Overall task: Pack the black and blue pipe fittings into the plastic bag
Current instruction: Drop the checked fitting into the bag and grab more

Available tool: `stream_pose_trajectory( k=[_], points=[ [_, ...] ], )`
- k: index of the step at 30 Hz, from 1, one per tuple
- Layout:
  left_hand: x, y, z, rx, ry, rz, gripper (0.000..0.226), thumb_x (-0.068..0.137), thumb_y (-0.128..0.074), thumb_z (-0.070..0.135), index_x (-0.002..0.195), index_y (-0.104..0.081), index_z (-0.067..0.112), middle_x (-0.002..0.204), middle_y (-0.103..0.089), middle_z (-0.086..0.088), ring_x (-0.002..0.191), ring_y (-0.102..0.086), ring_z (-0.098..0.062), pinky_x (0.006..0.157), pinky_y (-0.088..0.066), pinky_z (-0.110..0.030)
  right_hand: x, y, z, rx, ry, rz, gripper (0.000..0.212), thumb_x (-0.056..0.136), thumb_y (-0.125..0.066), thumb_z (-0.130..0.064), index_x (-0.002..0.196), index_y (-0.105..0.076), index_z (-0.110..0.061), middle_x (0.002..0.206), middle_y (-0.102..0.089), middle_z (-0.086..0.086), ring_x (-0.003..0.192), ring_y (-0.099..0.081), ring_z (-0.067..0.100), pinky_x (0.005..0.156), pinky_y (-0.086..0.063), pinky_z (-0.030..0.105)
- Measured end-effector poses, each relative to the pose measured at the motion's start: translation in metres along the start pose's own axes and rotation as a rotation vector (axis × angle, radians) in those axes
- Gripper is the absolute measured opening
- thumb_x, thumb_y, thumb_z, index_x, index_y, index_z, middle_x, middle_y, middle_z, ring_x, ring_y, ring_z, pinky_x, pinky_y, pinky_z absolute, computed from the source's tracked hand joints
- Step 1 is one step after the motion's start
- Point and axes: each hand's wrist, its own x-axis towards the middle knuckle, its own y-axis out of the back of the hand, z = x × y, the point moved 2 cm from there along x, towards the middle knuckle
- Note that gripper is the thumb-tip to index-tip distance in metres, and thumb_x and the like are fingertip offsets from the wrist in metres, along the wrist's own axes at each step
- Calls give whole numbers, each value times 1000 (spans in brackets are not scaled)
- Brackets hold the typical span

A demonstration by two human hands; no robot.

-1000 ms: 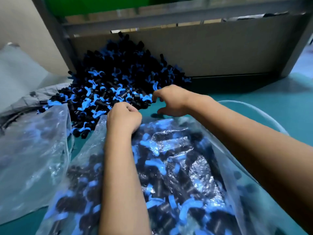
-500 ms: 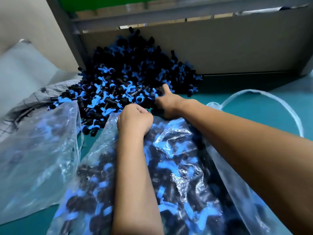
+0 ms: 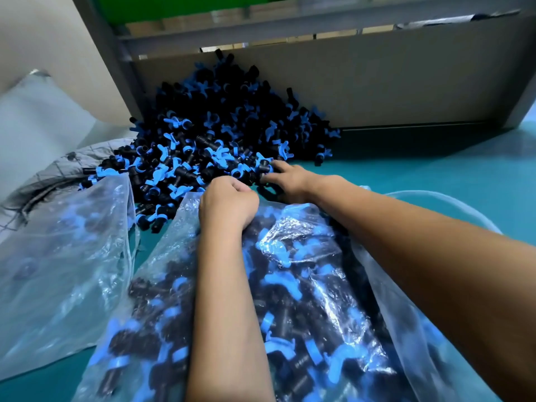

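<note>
pipe fittings (image 3: 220, 140) heaped, right hand (image 3: 285, 178) touching them, plastic bag (image 3: 304, 285) part-filled

Right hand (image 3: 285, 178) reached into fittings pile (image 3: 220, 134) (fingers now spread), possibly grasping.

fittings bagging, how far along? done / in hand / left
Done: the plastic bag under the forearms already holds many fittings; a second bag at left looks partly filled.
In hand: left hand is fisted at the bag's mouth, apparently gripping the edge; right hand reaches into the pile's near edge.
Left: a large loose pile against the cardboard wall.
</note>
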Motion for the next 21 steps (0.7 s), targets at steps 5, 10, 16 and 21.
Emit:
stream_pose_trajectory(
  k=[5,10,16,21],
  points=[
    [0,2,0,-27,-15,15,24,82,-55,5,79,-75,19,78,-70,13,81,-66,-19,62,-51,-28,-18,7,2,90,-13,113,35,91,-67,-19,123,-53,-22,121,-53,12,108,-58,36,93,-49,42],
    [-9,7,17,-118,-176,59,19,87,-61,12,79,-72,26,80,-70,11,79,-65,-11,64,-49,-27,-60,29,22,390,-133,524,38,90,-60,-8,124,-43,-14,106,-65,18,88,-61,36,75,-49,41],
    [-40,-25,68,-370,-452,-207,13,90,-75,15,103,-76,15,91,-75,-1,89,-70,-18,91,-59,-44,-163,59,43,1259,74,659,20,90,-71,-9,109,-69,-5,77,-66,2,58,-55,9,53,-38,17],
    [-76,-61,94,-466,-527,-402,17,88,-78,6,105,-76,7,94,-76,-15,89,-74,-34,86,-61,-55,-220,42,63,1522,103,592,21,83,-73,-15,103,-70,-10,90,-65,13,70,-54,23,65,-46,24]
  ],
)
